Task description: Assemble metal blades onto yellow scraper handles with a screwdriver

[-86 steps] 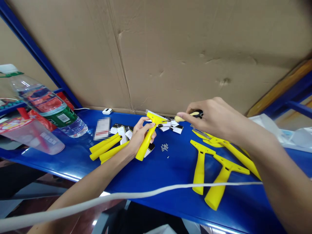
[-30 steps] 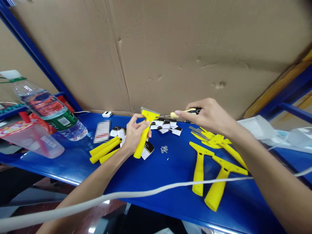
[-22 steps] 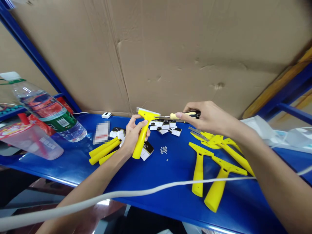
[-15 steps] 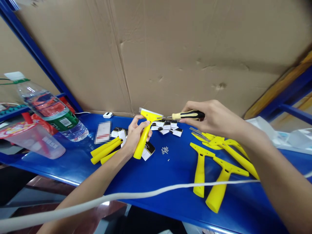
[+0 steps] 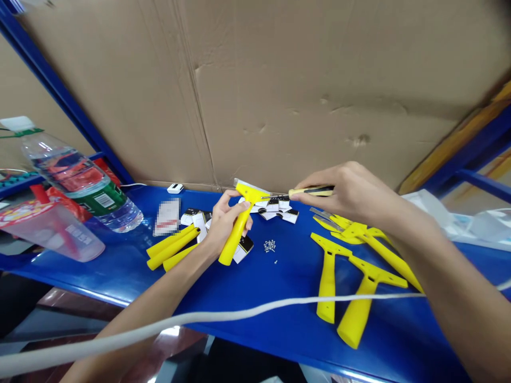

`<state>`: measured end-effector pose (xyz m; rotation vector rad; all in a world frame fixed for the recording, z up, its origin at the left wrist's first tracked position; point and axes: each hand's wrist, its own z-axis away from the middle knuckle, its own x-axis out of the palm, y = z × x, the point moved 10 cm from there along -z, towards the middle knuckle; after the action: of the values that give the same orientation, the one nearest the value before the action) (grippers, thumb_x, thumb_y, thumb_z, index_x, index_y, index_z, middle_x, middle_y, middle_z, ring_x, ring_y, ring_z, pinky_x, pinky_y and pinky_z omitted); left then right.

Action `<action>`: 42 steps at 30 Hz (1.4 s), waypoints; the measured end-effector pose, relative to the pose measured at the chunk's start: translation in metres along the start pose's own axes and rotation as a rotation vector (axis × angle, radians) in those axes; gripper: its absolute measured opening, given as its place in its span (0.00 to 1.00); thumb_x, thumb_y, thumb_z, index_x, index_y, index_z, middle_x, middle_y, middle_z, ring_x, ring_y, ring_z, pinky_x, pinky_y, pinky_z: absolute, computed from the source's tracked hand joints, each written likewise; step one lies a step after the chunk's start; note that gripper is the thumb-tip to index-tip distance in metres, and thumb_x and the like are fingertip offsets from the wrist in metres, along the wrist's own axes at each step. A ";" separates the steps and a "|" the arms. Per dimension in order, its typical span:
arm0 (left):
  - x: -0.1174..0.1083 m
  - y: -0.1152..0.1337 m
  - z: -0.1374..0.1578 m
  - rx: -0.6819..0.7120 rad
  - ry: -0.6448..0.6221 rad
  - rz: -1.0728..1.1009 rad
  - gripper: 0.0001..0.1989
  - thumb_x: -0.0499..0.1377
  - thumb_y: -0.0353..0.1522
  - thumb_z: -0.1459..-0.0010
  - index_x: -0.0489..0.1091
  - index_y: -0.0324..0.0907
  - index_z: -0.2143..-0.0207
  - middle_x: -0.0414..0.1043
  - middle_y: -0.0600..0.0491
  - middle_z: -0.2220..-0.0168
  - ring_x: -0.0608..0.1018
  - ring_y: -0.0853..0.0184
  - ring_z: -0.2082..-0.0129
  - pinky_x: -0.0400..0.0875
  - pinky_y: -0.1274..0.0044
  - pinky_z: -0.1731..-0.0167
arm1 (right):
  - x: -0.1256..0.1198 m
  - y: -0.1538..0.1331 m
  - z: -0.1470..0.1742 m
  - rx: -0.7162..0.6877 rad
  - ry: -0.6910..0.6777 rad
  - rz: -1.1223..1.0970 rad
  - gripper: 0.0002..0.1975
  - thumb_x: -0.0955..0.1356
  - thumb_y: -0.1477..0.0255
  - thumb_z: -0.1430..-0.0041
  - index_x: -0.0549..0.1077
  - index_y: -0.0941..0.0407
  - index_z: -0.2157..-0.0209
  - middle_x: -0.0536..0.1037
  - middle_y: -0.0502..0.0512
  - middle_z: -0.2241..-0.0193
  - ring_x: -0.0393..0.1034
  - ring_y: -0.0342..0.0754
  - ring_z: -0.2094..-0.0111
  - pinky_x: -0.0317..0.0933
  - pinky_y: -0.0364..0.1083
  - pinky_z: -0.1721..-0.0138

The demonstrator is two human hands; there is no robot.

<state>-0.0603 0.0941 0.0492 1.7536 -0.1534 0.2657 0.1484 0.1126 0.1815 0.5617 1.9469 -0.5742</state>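
My left hand (image 5: 224,219) is closed round the neck of a yellow scraper (image 5: 236,234), its wide head tilted up and to the left with a pale blade edge along the top. In my right hand (image 5: 346,192) is a screwdriver (image 5: 309,191) with a cream and black handle. The thin shaft points left, and its tip meets the right side of the scraper head. Below them on the blue table lies a small heap of screws (image 5: 270,246), one lying apart. Black and white blade packs (image 5: 277,210) sit just behind the heap.
More yellow scraper parts (image 5: 328,276) lie at the right, some with metal blades. Yellow handles (image 5: 171,247) are at the left, near a water bottle (image 5: 88,183) and a plastic cup (image 5: 59,229). A white cable (image 5: 223,315) crosses the foreground. Cardboard (image 5: 279,96) stands behind the table (image 5: 247,298).
The scraper has turned slightly clockwise and its head has shifted a little right. The screwdriver's handle has moved slightly right and rolled in my right hand.
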 end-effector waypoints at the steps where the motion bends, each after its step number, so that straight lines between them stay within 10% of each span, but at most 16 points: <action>1: 0.002 0.000 0.001 -0.003 -0.011 -0.009 0.20 0.68 0.38 0.39 0.60 0.50 0.53 0.73 0.61 0.81 0.71 0.68 0.87 0.64 0.81 0.87 | -0.002 0.001 0.001 0.009 0.010 0.014 0.17 0.68 0.55 0.29 0.86 0.49 0.57 0.89 0.55 0.60 0.83 0.55 0.62 0.67 0.50 0.62; 13: 0.005 0.004 0.001 0.018 -0.017 -0.018 0.22 0.69 0.38 0.40 0.59 0.49 0.53 0.72 0.61 0.81 0.71 0.67 0.87 0.65 0.81 0.87 | 0.010 -0.004 0.004 0.048 -0.080 0.161 0.25 0.63 0.53 0.25 0.85 0.54 0.55 0.87 0.62 0.60 0.81 0.57 0.64 0.65 0.51 0.65; 20: 0.002 0.002 0.002 -0.004 -0.001 0.006 0.22 0.70 0.39 0.40 0.60 0.49 0.53 0.73 0.61 0.80 0.72 0.69 0.87 0.65 0.81 0.86 | -0.002 -0.024 0.003 -0.128 0.006 0.143 0.13 0.66 0.63 0.26 0.82 0.51 0.55 0.84 0.58 0.52 0.79 0.53 0.60 0.63 0.49 0.63; 27: -0.003 0.005 0.000 -0.002 0.035 0.047 0.22 0.70 0.38 0.42 0.61 0.49 0.53 0.72 0.62 0.80 0.72 0.69 0.86 0.65 0.81 0.86 | 0.020 -0.011 0.004 0.022 -0.123 0.183 0.23 0.62 0.54 0.24 0.82 0.55 0.52 0.86 0.61 0.61 0.79 0.56 0.64 0.61 0.50 0.67; 42: 0.001 0.007 0.002 0.022 -0.002 0.026 0.21 0.70 0.38 0.41 0.62 0.49 0.54 0.72 0.61 0.81 0.72 0.69 0.87 0.65 0.81 0.86 | 0.003 -0.039 0.005 -0.154 0.046 0.327 0.19 0.60 0.64 0.24 0.82 0.51 0.60 0.84 0.56 0.62 0.74 0.50 0.68 0.44 0.50 0.72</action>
<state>-0.0610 0.0913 0.0554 1.7745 -0.1757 0.2852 0.1266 0.0795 0.1826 0.7795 1.8709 -0.2049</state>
